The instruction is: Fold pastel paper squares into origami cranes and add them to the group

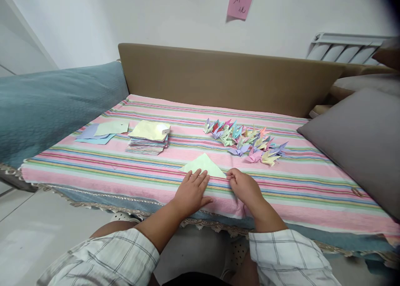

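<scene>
A pale green sheet of paper (208,163), folded into a triangle, lies on the striped cloth in front of me with its peak pointing away. My left hand (193,190) rests flat at the paper's near edge, fingers stretched out over it and thumb apart. At the right corner of the triangle, my right hand (243,186) is closed, with thumb and forefinger pinching the tip. Beyond it, to the right, stands a cluster of folded paper cranes (239,138) in many colours.
A thick stack of paper squares (148,138) sits left of centre, a yellow sheet on top. Farther left, a few loose sheets (96,132) overlap. The striped cloth (109,169) covers a sofa seat with a brown backrest (218,75). A grey cushion (359,140) leans at the right.
</scene>
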`<state>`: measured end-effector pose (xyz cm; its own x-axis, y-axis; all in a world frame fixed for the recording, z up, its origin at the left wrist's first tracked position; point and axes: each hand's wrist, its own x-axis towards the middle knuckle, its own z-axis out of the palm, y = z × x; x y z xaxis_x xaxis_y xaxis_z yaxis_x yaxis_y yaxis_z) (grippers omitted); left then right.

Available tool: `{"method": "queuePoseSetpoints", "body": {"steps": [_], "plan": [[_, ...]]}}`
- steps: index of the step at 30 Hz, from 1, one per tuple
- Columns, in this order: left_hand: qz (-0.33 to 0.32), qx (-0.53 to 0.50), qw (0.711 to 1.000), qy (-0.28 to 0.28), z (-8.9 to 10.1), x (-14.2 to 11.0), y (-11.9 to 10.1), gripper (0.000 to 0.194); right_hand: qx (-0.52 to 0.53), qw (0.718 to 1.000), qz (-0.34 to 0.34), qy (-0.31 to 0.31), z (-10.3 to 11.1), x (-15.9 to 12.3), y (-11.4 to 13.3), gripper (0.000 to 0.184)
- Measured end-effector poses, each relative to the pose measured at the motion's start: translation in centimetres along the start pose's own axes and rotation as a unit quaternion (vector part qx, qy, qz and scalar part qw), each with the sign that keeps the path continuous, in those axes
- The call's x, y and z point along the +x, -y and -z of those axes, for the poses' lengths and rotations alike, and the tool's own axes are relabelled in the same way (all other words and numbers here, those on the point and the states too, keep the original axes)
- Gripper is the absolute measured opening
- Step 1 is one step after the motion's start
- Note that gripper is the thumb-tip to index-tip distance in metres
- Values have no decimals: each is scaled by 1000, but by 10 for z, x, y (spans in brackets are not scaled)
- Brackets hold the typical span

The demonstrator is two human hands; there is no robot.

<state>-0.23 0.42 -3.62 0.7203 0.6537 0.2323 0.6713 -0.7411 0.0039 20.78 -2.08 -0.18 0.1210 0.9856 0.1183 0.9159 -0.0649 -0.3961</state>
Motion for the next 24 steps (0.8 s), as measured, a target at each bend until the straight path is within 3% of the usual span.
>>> {"method": "queuePoseSetpoints", "body": {"steps": [3, 6, 9, 17, 21, 24], "plan": [[1, -2, 1000, 3, 1, 0, 0, 70, -17, 999, -4, -50, 1, 0, -2, 20], [2, -7, 1000, 7, 3, 1, -1, 70, 42, 989, 118, -80, -5, -2, 5, 26], [8, -25, 1000, 13, 6, 1, -2, 70, 82, 973, 215, -35, -15, -5, 14, 32], [36, -113, 993, -4, 18, -3, 8, 76, 102, 978, 182, 8, -23, -2, 16, 34], [75, -139, 987, -18, 27, -10, 17, 56, 108, 979, 174, 16, -21, -2, 15, 35], [129, -140, 982, 3, 37, -15, 24, 43, 110, 979, 169, 23, -21, -2, 15, 35]]}}
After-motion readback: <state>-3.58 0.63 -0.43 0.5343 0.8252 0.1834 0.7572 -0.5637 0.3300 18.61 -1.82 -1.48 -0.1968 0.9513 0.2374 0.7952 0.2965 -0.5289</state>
